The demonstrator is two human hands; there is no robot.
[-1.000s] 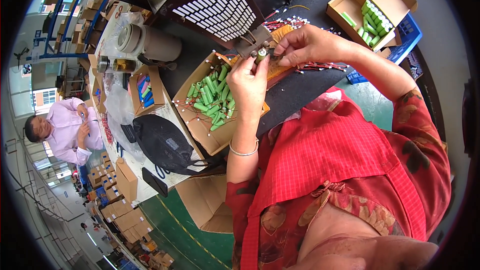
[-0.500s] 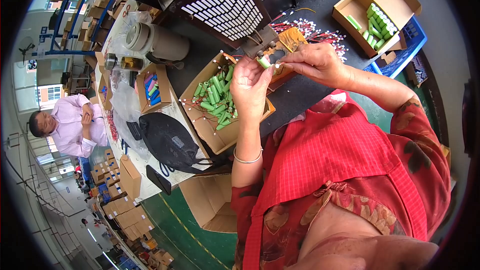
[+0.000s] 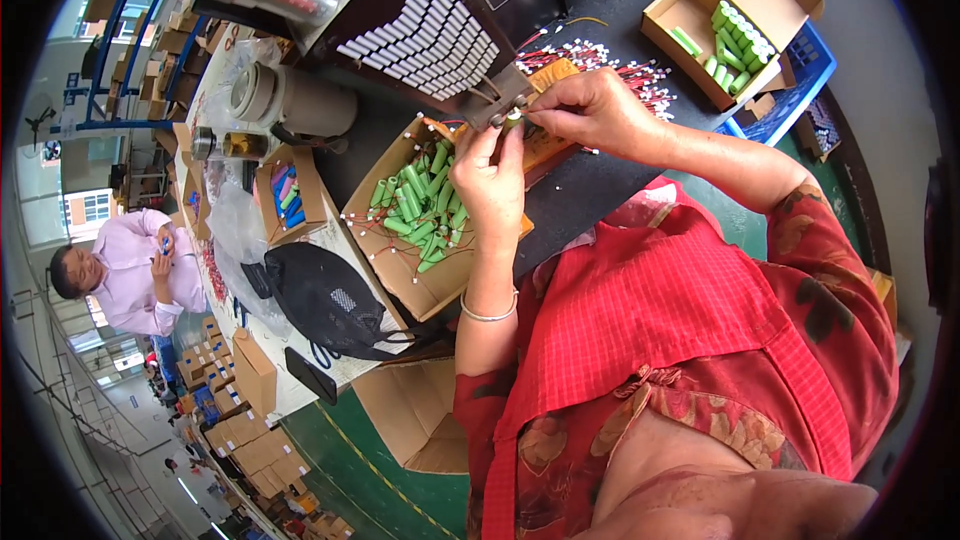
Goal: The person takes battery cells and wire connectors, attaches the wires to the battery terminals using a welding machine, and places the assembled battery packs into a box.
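Observation:
Between the thumb and fingers of my left hand (image 3: 488, 180) is a small green battery cell (image 3: 513, 116), its pale end showing. The cell is right at the metal electrode tips (image 3: 496, 100) of a dark bench machine (image 3: 425, 35); whether it touches them I cannot tell. My right hand (image 3: 605, 118) is closed in a pinch beside the cell's end, and what its fingertips hold is too small to make out. Left of my left wrist, many green cells with thin leads (image 3: 412, 205) lie in an open cardboard box (image 3: 425, 300).
Red-and-black wires with white connectors (image 3: 640, 80) lie beyond my right hand. A cardboard box (image 3: 690, 70) of green cells stands by a blue crate (image 3: 800, 90) at the right. Leftward are a grey flask (image 3: 315, 105), a black bag (image 3: 330, 300), a phone (image 3: 311, 375) and another person (image 3: 140, 260).
My left hand has brought the cell up to the electrode tips, and my right hand has closed in beside it. The whole view has shifted slightly.

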